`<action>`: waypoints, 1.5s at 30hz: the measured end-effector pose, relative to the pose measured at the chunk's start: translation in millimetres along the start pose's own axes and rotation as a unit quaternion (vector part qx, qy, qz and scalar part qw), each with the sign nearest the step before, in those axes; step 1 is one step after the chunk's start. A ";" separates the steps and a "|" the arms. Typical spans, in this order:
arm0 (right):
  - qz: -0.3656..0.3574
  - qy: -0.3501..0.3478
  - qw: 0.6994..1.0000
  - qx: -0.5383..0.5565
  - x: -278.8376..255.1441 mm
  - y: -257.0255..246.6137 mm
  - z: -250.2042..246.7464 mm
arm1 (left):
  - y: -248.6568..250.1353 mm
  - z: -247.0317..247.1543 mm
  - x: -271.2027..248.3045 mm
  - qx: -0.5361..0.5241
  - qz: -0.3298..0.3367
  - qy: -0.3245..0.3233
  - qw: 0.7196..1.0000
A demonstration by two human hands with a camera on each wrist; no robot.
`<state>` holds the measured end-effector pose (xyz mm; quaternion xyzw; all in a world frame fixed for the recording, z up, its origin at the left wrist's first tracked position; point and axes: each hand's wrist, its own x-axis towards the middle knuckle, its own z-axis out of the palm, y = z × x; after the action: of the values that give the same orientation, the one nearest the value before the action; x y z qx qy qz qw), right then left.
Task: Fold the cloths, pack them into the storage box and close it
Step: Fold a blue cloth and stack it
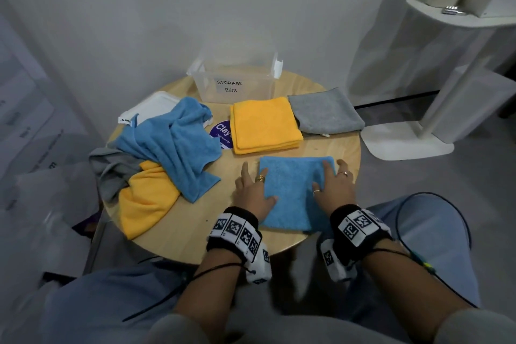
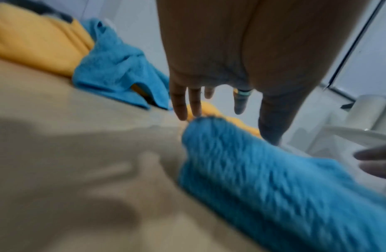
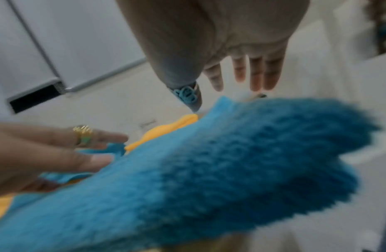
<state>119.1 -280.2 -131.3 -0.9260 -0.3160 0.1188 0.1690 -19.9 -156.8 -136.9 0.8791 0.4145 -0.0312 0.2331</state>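
1. Head view: even, soft indoor light, fairly dim overall; no glare. Sharp enough in the centre, e.g. the label on the storage box reads clearly.
2. Edges of head view bend w/ wide-angle distortion; left side and bottom go smeary and soft.
3. Soft shadows on the wall at right and on the table under the cloths.
4. Left wrist view: heavy motion blur; table foreground is mush, w/ a broad dark shadow.
5. Right wrist view: also blurred; folded blue cloth out of focus, fuzzy up close.

Blurred blue cloth, open hands above it
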 end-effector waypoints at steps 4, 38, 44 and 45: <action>-0.121 -0.148 0.978 -0.078 -4.0 -48.7 17.1 | -38.6 -50.1 9.9 0.044 -0.089 0.102 0.990; -0.390 0.028 0.879 0.272 16.2 -207.8 -86.8 | -45.7 -231.4 -35.8 -0.472 0.073 0.215 0.852; -0.365 0.078 0.905 0.207 -0.4 -193.0 -114.5 | -36.6 -231.5 -63.7 -0.233 0.057 0.289 0.927; -0.364 0.095 0.907 0.187 -2.8 -191.1 -120.8 | -36.0 -228.8 -66.3 -0.099 0.049 0.313 0.943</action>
<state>52.2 -168.7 53.7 -0.7049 -0.5857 0.0169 0.3997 -121.7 -84.7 69.2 0.8364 0.4236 0.2984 0.1787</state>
